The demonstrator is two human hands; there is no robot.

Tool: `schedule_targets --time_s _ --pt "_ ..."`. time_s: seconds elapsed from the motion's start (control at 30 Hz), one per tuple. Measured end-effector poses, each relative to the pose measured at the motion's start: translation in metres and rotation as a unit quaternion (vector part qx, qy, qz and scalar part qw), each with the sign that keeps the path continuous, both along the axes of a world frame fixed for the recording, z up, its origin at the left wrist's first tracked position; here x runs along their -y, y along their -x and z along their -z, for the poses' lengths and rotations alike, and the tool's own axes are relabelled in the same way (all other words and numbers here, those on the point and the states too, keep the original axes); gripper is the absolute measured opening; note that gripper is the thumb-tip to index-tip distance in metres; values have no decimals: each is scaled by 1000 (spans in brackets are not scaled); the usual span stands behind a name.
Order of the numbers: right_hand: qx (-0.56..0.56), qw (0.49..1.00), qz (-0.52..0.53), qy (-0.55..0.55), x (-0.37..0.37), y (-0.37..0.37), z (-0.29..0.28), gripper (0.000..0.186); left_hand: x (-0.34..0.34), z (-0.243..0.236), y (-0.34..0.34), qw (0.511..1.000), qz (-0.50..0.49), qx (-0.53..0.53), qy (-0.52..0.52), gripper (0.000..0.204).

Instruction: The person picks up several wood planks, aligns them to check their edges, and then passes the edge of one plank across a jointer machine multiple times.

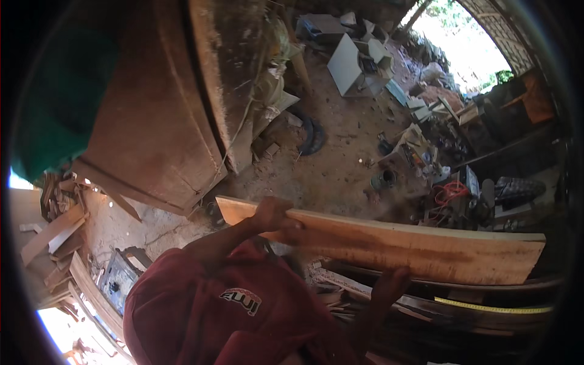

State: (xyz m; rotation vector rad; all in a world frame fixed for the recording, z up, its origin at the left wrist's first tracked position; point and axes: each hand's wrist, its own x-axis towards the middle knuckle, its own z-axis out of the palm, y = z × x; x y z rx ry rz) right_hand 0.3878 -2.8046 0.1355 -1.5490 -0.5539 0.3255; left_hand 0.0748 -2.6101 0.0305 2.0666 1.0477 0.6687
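Clock reading: we take the centre of the view as the dial, 12 at the top edge.

Largest first: brown dirt floor (pixel 340 164), spreading from the centre toward 1 o'clock. At 10 o'clock we note a broad, flat, reddish-brown wooden panel (pixel 140 140), dusty, with a straight lower edge. From 6 to 8 o'clock, the person's maroon cloth shirt (pixel 194 298).

Next, a long, flat, pale orange-brown wooden board (pixel 389 240), darker-stained along its face. It lies across the front of the body, its middle at about 4 o'clock. Its long axis runs roughly 9 to 3, dipping slightly toward the 3 o'clock end. Below it, at 4 o'clock, lie dark, thin wooden planks (pixel 474 298).

Hands: the left hand (pixel 272 216) is closed over the upper edge, close to the board's 9 o'clock end. The right hand (pixel 394 283) sits at the lower edge, near mid-length, fingers overlapping the wood; we cannot tell how tightly they are curled.

Relation we judge most important: both hands bear on the 9 o'clock side and middle, so the long stretch toward 3 o'clock extends past them. The right hand is nearer that far end; the left is nearer the short end.

Smallest: a thin yellow measuring strip (pixel 493 307), at 4 o'clock, just beneath the board's far end.
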Motion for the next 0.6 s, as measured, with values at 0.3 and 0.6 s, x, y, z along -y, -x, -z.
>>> schedule_targets --time_s 0.3,0.6 --pt "-136 986 -1 99 -145 -135 -10 58 -136 5 -155 996 44 -80 10 66" --pt "242 838 -185 452 -304 -295 1 43 -332 71 -372 990 109 -83 -29 51"
